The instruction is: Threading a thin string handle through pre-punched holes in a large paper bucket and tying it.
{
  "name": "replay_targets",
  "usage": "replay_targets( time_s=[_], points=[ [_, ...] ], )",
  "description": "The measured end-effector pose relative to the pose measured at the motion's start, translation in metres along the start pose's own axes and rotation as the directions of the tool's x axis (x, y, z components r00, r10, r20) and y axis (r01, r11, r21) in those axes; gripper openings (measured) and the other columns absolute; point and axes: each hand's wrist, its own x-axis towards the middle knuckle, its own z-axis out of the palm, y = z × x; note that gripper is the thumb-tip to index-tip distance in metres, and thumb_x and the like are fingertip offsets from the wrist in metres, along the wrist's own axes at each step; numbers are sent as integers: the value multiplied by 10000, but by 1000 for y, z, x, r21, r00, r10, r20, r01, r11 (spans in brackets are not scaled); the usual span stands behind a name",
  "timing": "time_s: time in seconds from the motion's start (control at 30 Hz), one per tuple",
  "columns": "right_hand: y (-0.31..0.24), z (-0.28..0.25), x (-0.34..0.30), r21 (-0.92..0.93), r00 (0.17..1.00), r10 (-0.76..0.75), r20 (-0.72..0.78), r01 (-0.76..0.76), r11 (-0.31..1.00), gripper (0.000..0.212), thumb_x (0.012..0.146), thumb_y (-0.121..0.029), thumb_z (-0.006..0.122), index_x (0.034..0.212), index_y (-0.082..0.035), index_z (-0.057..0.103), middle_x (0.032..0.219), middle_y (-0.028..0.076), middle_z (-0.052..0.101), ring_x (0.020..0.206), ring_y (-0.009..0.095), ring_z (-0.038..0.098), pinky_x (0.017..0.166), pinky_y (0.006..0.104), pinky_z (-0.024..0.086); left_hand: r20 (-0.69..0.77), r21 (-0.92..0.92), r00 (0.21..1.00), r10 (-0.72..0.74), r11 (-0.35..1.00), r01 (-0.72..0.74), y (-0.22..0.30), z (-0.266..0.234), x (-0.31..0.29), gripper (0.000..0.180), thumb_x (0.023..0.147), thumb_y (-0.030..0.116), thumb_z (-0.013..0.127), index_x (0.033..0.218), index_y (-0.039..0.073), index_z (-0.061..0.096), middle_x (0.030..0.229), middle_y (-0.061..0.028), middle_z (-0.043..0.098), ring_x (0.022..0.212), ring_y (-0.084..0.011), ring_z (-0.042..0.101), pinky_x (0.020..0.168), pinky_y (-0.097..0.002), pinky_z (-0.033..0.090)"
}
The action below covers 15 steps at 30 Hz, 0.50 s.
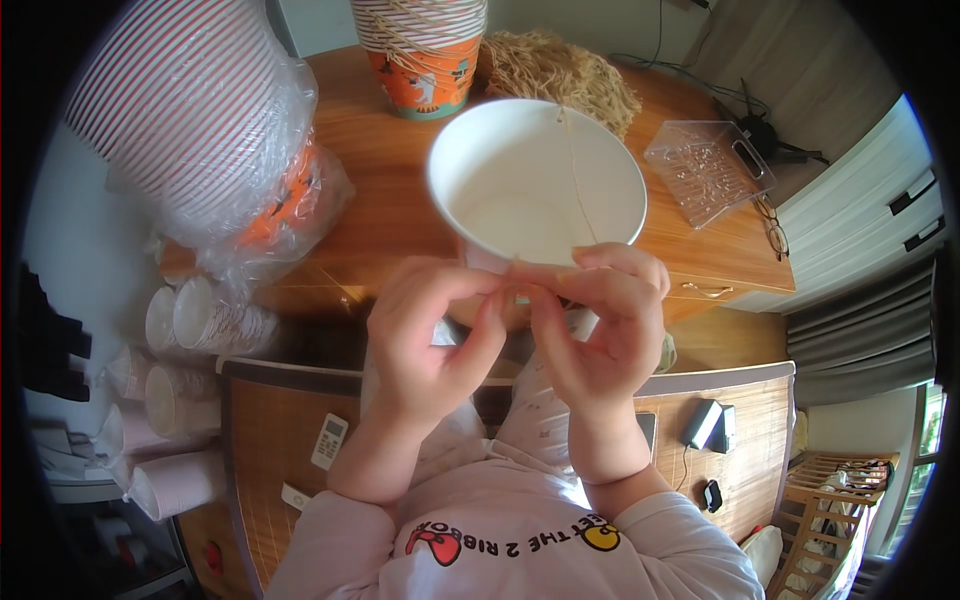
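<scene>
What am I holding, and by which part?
Apparently the string, by the stretch nearest you, in your right hand; your left hand meets it, and the exact hold is hidden.

L fingers [485, 332] & R fingers [552, 328] meet nr wht bucket [510, 165].

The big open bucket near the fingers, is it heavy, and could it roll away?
The bucket is probably light: its wall looks thin and only a string crosses its hollow inside. Laid on its side, it might roll, since its rim is round.
</scene>
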Motion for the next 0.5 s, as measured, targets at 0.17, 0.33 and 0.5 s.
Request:
replay_targets(
  time_s=[0.17, 0.33, 0.5],
  points=[
    [2, -2, -2, -116, 994, -107, -35, 102, 988, 396, 703, -73, 836, 1033, -148, 631, 839, -115, 708, 923, 116, 580, 807, 304, 297, -14, 2, 1000, -11, 1000, 11, -1, 4, -2, 139, 750, -3, 714, 874, 49, 678, 836, -71, 694, 758, -258, 631, 698, -327, 487],
    [4, 4, -14, -69, 989, -11, -148, 1, 998, 379, 702, -74, 840, 1002, -154, 622, 732, -107, 669, 877, 117, 581, 807, 301, 297, -21, -53, 996, -83, 995, 82, -1, 7, -5, 121, 777, 13, 713, 891, 42, 685, 839, -74, 702, 757, -250, 646, 696, -313, 489],
    [8, 4, -19, 8, 990, 45, -132, -44, 999, 380, 698, -63, 842, 990, -152, 614, 799, -86, 688, 864, 120, 577, 809, 304, 298, 10, -80, 996, -92, 993, 93, -1, 8, -6, 111, 785, 16, 712, 889, 43, 683, 833, -74, 700, 755, -244, 647, 689, -311, 486]
  ],
)
